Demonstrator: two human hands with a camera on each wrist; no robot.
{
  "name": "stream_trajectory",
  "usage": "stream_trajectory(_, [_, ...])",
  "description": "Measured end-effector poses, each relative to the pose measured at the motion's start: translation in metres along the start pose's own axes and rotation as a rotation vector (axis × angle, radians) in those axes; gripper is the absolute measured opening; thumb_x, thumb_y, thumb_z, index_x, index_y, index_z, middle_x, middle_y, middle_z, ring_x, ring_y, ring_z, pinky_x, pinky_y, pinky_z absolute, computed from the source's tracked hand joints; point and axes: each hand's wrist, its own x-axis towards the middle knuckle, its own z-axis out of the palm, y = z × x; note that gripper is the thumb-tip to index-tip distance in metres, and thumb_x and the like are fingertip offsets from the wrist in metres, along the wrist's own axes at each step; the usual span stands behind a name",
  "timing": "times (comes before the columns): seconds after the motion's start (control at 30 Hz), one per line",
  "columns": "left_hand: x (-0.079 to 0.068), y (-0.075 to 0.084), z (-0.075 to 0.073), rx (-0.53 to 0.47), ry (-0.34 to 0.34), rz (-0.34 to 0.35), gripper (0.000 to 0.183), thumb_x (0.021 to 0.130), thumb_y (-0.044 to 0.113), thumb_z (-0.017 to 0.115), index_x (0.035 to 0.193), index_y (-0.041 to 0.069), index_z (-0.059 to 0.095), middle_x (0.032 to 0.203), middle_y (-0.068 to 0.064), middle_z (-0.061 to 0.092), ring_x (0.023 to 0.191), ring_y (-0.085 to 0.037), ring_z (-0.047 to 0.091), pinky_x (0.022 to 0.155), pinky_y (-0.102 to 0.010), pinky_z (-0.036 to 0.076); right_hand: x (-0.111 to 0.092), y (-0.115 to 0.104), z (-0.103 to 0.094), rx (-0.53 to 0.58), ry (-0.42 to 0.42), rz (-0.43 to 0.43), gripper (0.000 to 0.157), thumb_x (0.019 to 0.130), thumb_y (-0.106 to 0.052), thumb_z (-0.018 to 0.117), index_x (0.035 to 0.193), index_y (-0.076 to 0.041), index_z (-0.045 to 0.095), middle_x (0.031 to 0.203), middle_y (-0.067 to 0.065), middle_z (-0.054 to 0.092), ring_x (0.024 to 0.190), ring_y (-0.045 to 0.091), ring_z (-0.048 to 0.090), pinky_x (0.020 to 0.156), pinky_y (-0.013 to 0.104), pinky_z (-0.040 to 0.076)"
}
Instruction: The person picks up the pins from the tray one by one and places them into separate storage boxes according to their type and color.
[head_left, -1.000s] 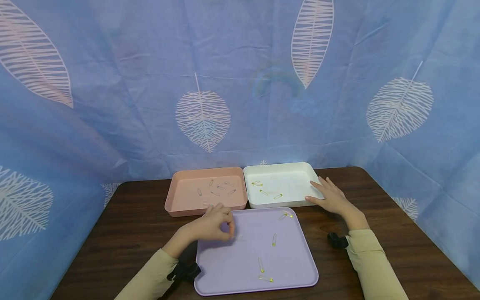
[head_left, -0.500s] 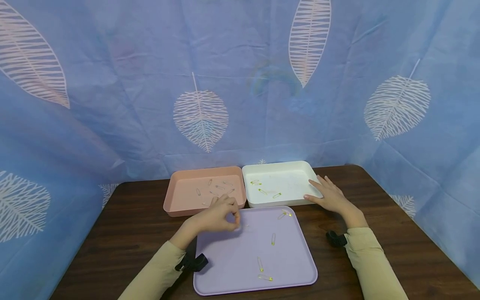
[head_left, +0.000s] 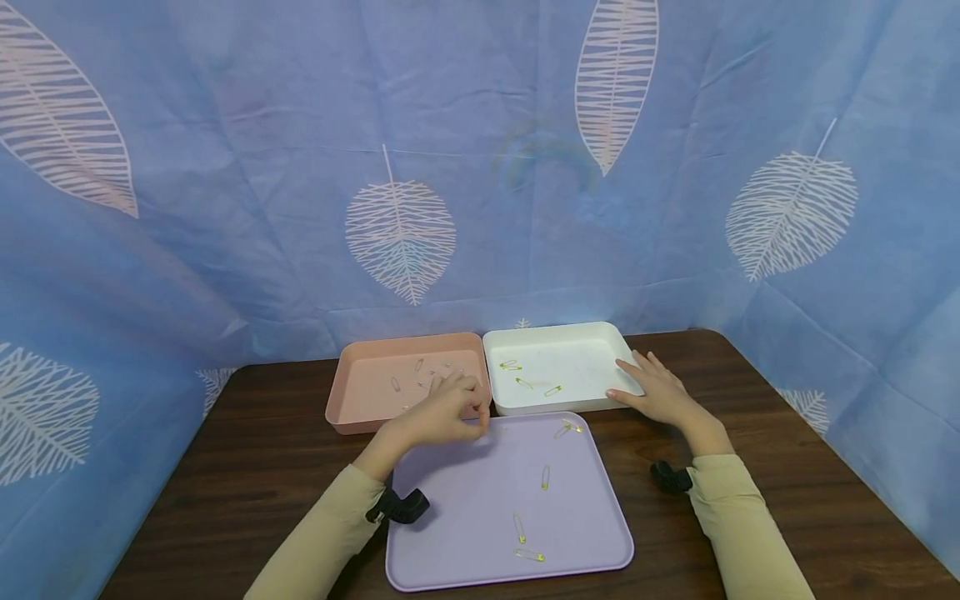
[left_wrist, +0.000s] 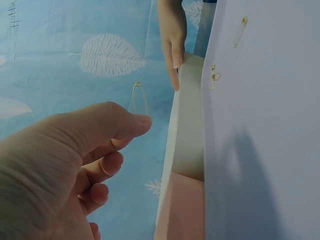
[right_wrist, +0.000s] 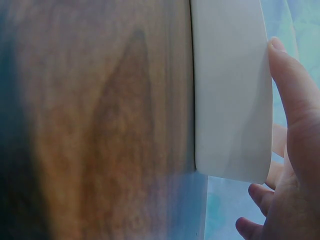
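Note:
My left hand (head_left: pixel 442 414) pinches a gold safety pin (left_wrist: pixel 144 95) between thumb and forefinger, its looped end pointing up in the left wrist view. The hand is above the far left part of the lilac tray (head_left: pixel 450 542), at the near edge of the pink tray (head_left: pixel 360 412). My right hand (head_left: pixel 660 393) rests relaxed on the right rim of the white tray (head_left: pixel 592 350), fingers spread. In the right wrist view its thumb (right_wrist: pixel 287 75) lies at the white tray's edge. Several gold safety pins (head_left: pixel 529 555) are scattered on the lilac tray.
The pink tray holds several silver safety pins (head_left: pixel 396 384), partly hidden behind my left hand. In the white tray lie several yellow-gold safety pins (head_left: pixel 552 391). All three trays stand close together on a dark wooden table (head_left: pixel 247 475), with a blue leaf-patterned cloth (head_left: pixel 480 208) behind.
My left hand has risen away from the lilac tray and moved a little right and farther back, the safety pin still pinched. My right hand stays at the white tray's rim.

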Motion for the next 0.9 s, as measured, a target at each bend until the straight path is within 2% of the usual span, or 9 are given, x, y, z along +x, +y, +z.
stream_trajectory(0.17, [0.012, -0.002, -0.003, 0.036, 0.016, -0.017, 0.009, 0.078, 0.025, 0.075, 0.075, 0.027, 0.068, 0.088, 0.009, 0.049, 0.095, -0.012, 0.040, 0.084, -0.036, 0.025, 0.001, 0.000, 0.000, -0.005, 0.003, 0.005, 0.081, 0.091, -0.054, 0.060, 0.148, -0.002, 0.037, 0.155, 0.034, 0.018, 0.143, 0.055, 0.012, 0.105, 0.077, 0.017])
stream_trajectory(0.4, [0.027, -0.002, -0.008, 0.049, 0.044, -0.031, 0.013, 0.080, 0.026, 0.076, 0.074, 0.029, 0.065, 0.091, 0.009, 0.052, 0.101, -0.014, 0.042, 0.084, -0.036, 0.026, 0.001, 0.000, 0.000, -0.011, 0.001, 0.004, 0.081, 0.091, -0.055, 0.059, 0.148, -0.002, 0.038, 0.156, 0.034, 0.018, 0.143, 0.055, 0.013, 0.104, 0.078, 0.018])
stream_trajectory(0.57, [0.036, -0.001, -0.011, 0.058, 0.047, -0.032, 0.014, 0.085, 0.025, 0.071, 0.075, 0.030, 0.064, 0.090, 0.009, 0.054, 0.093, -0.014, 0.042, 0.084, -0.036, 0.026, 0.001, 0.000, 0.000, -0.020, 0.007, -0.002, 0.080, 0.091, -0.054, 0.060, 0.148, -0.002, 0.038, 0.155, 0.035, 0.019, 0.143, 0.055, 0.014, 0.103, 0.078, 0.019])
stream_trajectory(0.73, [0.048, -0.001, -0.013, 0.073, 0.063, -0.041, 0.012, 0.085, 0.024, 0.071, 0.076, 0.028, 0.065, 0.090, 0.006, 0.053, 0.095, -0.014, 0.041, 0.086, -0.039, 0.026, 0.000, 0.000, 0.000, -0.017, 0.009, -0.001, 0.080, 0.091, -0.053, 0.060, 0.148, -0.002, 0.038, 0.155, 0.034, 0.019, 0.143, 0.055, 0.014, 0.103, 0.078, 0.019])
stream_trajectory(0.9, [0.061, -0.006, -0.008, 0.111, 0.086, -0.043, 0.010, 0.087, 0.026, 0.070, 0.078, 0.030, 0.066, 0.089, 0.009, 0.050, 0.092, -0.014, 0.040, 0.088, -0.040, 0.027, 0.001, -0.001, 0.001, -0.015, 0.007, -0.003, 0.080, 0.091, -0.054, 0.060, 0.148, -0.003, 0.038, 0.156, 0.034, 0.019, 0.143, 0.055, 0.014, 0.104, 0.078, 0.018])
